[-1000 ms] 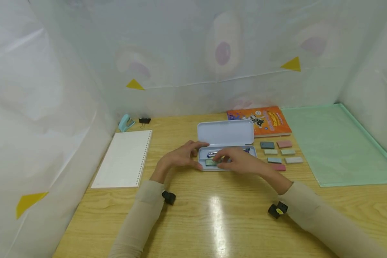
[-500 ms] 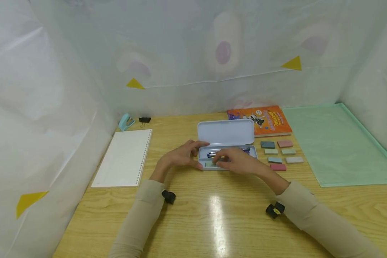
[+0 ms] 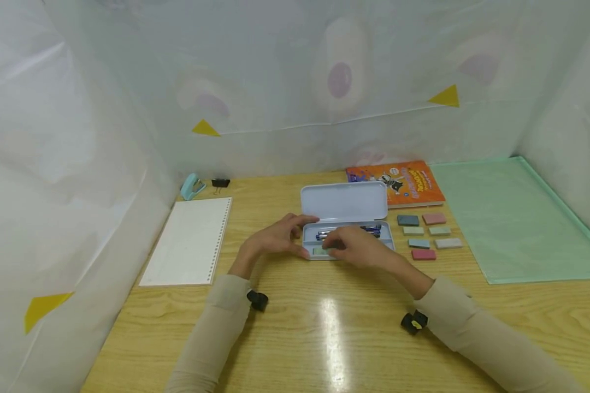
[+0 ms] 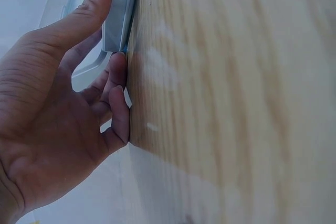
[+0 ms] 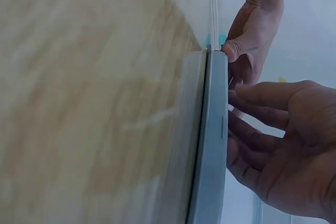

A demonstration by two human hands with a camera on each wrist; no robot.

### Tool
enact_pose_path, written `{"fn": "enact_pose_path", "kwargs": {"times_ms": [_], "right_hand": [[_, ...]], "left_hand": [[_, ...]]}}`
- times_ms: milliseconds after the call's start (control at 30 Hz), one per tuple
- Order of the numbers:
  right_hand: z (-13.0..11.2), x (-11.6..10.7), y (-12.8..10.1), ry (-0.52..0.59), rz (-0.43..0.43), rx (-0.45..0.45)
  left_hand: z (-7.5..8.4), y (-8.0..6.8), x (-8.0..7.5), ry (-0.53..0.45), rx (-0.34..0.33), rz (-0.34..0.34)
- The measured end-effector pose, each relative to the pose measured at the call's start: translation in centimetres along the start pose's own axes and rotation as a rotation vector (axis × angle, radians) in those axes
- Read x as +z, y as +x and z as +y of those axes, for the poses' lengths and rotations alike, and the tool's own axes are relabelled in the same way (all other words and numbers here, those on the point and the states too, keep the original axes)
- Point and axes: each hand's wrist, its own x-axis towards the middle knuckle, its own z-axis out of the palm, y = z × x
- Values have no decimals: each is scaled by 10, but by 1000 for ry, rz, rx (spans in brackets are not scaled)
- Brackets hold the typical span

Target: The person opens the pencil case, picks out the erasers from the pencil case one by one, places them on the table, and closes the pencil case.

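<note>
A light blue pencil case [image 3: 344, 202] lies open on the wooden table, lid folded back. Blue pens [image 3: 324, 236] rest in its rear compartment. My left hand [image 3: 277, 236] grips the case's left end, thumb at the front corner and fingers behind; the left wrist view has the thumb over the rim. Inside the narrow front compartment is a pale green eraser [image 3: 319, 251], and the thumb and fingers of my right hand [image 3: 356, 246] pinch its right part, hiding it. From the right wrist view, the case's front wall [image 5: 212, 129] covers those fingertips.
Several erasers, including a pink one [image 3: 424, 255] and a dark blue-green one [image 3: 408, 220], lie right of the case. Behind it is an orange book [image 3: 418, 183], and a green mat [image 3: 526, 224] is farther right. White paper [image 3: 189, 240], a stapler [image 3: 193, 186] and a binder clip [image 3: 220, 183] sit left.
The green eraser has gone down slightly into the front compartment. My right hand has shifted a little left and forearm inward, uncovering more pens. My left hand has stayed in place.
</note>
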Motion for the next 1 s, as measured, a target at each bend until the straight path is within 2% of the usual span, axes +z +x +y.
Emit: {"fn": "enact_pose_path", "kwargs": {"times_ms": [300,567,833,1000], "right_hand": [[-4,10,3,-110,103,53],[-7,16,5,-135,173,86],[-7,1,-8,54,246,76],[3,-15,-26,137,247,78]], "left_hand": [[-1,0,0,-5,-8,7],[-4,0,1,-19,-5,5],[-2,0,1,-2,-10,7],[0,0,0,-2,-14,3]]}}
